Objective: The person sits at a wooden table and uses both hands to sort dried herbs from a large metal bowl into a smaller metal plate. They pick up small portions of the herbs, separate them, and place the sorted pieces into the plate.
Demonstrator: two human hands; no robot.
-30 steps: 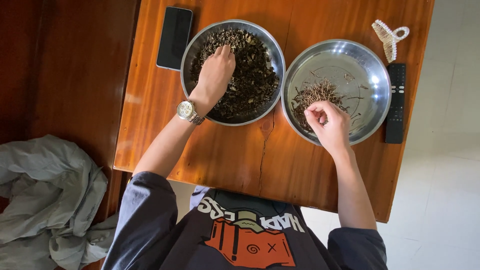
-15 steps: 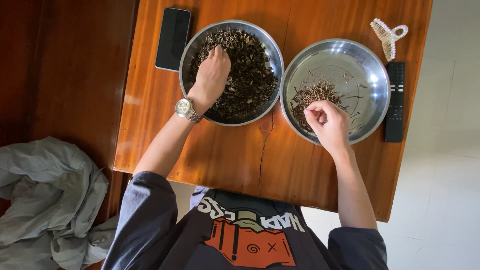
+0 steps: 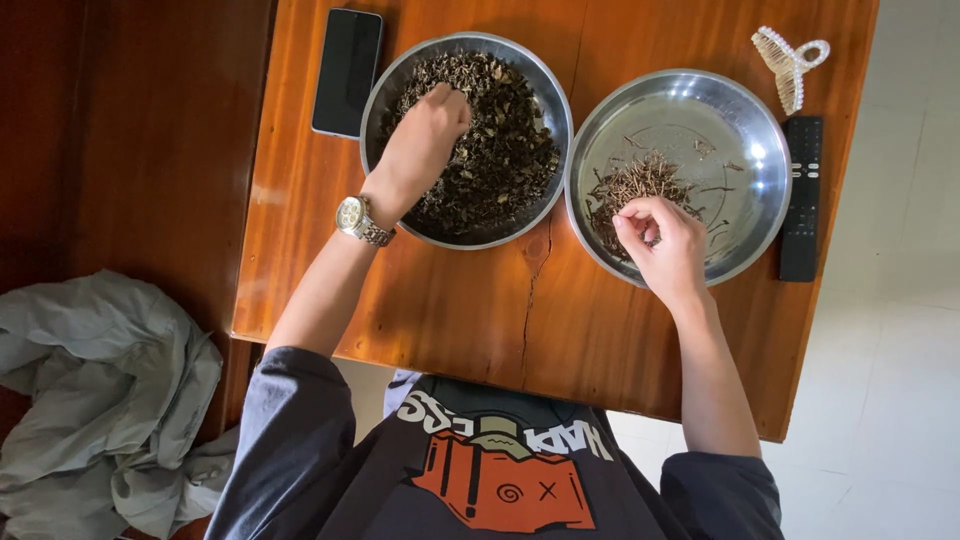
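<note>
Since the earlier frame the left hand (image 3: pixel 420 150) has slid a little further up into the left bowl (image 3: pixel 466 140), while the right hand (image 3: pixel 660 238) has stayed at the near rim of the right bowl (image 3: pixel 678 172).

Left fingertips are buried in the dark dried leaves (image 3: pixel 495 150), so whether that grip has closed on anything cannot be told. What the right fingers pinch is too small to make out; thumb and fingers are curled together over the stems (image 3: pixel 630 185), with a thin bit perhaps between them. The person's head is out of view, and both elbows are hidden under dark sleeves.

Both steel bowls stand side by side, nearly touching, on a reddish wooden counter (image 3: pixel 480 310) with a crack running down its middle. A phone (image 3: pixel 347 72) lies just left of the left bowl, a remote (image 3: pixel 802 198) just right of the right bowl, and a hair clip (image 3: pixel 788 62) above the remote. Pale tiled floor shows to the right; a grey cloth (image 3: pixel 100 400) is heaped at lower left.

The left arm reaches forward, wrist bent down, a watch (image 3: pixel 358 220) on it. The right forearm comes up straight, hand knuckles-up over the stems.
</note>
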